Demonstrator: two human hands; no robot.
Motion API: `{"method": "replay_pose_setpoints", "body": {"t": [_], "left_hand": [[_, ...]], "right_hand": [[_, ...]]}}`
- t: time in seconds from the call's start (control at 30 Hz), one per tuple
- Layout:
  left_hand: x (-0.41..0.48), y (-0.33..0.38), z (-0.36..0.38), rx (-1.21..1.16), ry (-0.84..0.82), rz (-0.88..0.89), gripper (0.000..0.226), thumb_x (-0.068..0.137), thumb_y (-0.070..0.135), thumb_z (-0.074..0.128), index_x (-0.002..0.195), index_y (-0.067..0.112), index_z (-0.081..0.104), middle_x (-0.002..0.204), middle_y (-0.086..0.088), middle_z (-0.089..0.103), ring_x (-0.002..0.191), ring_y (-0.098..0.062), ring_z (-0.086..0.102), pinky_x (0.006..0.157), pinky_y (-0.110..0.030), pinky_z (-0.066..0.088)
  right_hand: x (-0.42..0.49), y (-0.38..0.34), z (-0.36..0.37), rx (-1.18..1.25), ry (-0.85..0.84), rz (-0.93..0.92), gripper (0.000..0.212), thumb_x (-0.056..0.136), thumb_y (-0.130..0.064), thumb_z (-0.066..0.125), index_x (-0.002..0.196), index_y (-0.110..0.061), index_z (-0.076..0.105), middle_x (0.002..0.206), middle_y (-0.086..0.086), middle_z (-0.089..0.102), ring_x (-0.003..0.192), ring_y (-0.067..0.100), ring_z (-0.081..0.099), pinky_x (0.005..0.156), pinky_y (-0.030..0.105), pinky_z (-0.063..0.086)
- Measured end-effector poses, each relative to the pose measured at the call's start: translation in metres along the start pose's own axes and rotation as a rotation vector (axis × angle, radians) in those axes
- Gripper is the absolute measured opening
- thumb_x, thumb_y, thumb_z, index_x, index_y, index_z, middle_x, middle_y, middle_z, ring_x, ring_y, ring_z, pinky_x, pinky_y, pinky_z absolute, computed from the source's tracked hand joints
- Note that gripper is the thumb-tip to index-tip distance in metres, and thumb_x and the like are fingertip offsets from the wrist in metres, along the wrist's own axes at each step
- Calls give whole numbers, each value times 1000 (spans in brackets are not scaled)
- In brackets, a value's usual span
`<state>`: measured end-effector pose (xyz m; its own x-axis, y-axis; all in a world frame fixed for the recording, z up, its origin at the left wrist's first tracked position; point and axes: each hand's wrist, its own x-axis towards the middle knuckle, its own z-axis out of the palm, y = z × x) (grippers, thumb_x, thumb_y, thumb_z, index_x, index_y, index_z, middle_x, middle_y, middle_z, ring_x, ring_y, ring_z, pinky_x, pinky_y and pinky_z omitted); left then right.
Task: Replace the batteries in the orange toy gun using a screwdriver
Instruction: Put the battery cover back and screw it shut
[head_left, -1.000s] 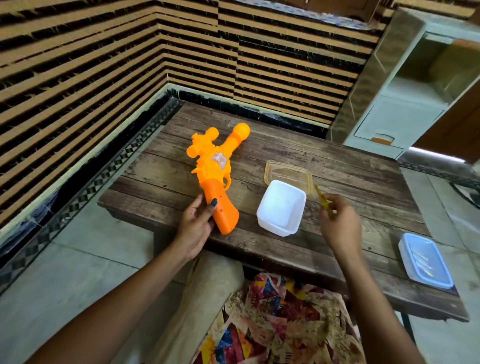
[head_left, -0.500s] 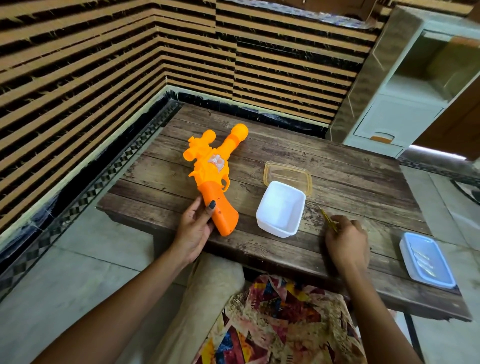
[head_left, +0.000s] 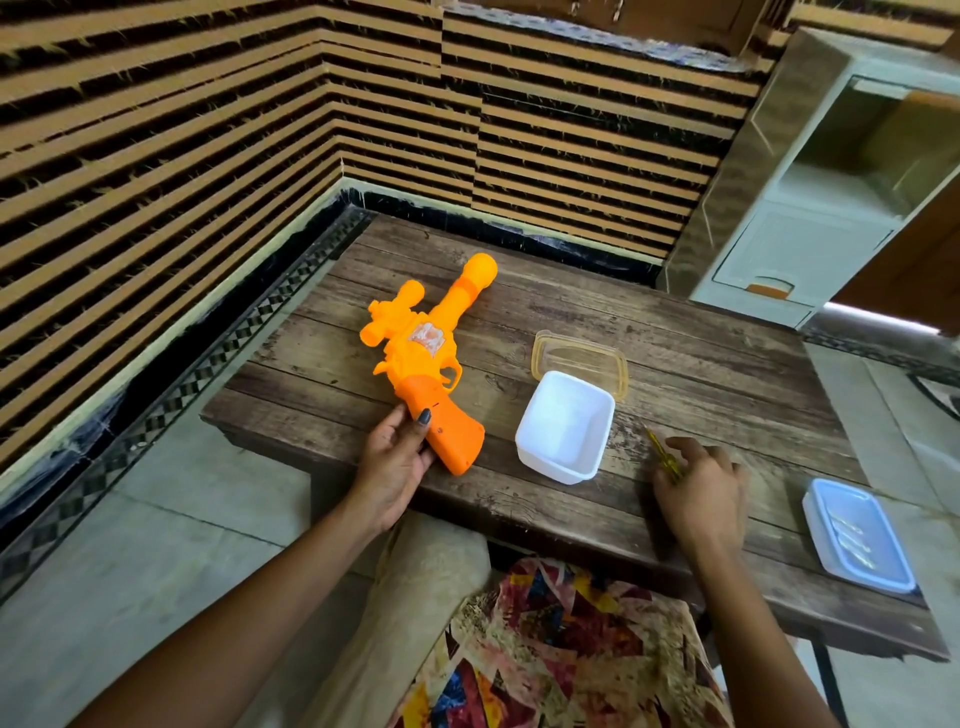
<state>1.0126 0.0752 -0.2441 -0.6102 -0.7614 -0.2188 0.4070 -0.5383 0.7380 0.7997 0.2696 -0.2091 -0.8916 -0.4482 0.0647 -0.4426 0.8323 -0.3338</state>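
Fingers (head_left: 399, 423) of left hand (head_left: 392, 465) are curled around the butt end of the toy gun (head_left: 415, 358), thumb laid across its top face. That's a firm hold. Right hand (head_left: 698, 486) is palm-down on the table (head_left: 701, 364), fingers loosely spread over the handle of the screwdriver (head_left: 661, 454). Can't tell if they actually pinch it or just rest on it.

Table: dark wood planks, pushed into a corner of striped wall.

Toy gun: orange, flat on its side on the left half of the table, muzzle pointing away toward the far edge, butt near the front edge.

White tub (head_left: 563, 431): centre, between the two hands, open top. Clear yellowish tray (head_left: 582, 353) is touching its far side.

Blue-rimmed box (head_left: 878, 540): front right corner, well apart from the gun, small pale items inside, too blurred to identify.

Screwdriver: yellow, lying on the table just right of the tub, tip pointing away.
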Motion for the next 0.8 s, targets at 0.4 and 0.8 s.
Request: {"method": "replay_pose_setpoints", "body": {"t": [0.4, 0.8], "left_hand": [[-1, 1, 2, 9, 41, 2, 100, 28, 44, 94, 115, 12, 54, 101, 1, 72, 94, -8, 67, 72, -21, 55], [-10, 1, 9, 271, 95, 51, 32, 90, 5, 51, 122, 10, 52, 102, 2, 68, 88, -5, 66, 73, -19, 55]], "right_hand": [[-40, -98, -11, 390, 14, -551, 25, 81, -17, 68, 106, -11, 66, 107, 5, 65, 98, 24, 55, 80, 32, 46], [-66, -155, 25, 33, -283, -649, 32, 89, -22, 54, 115, -5, 48, 117, 14, 55, 101, 33, 57, 72, 33, 41]]}}
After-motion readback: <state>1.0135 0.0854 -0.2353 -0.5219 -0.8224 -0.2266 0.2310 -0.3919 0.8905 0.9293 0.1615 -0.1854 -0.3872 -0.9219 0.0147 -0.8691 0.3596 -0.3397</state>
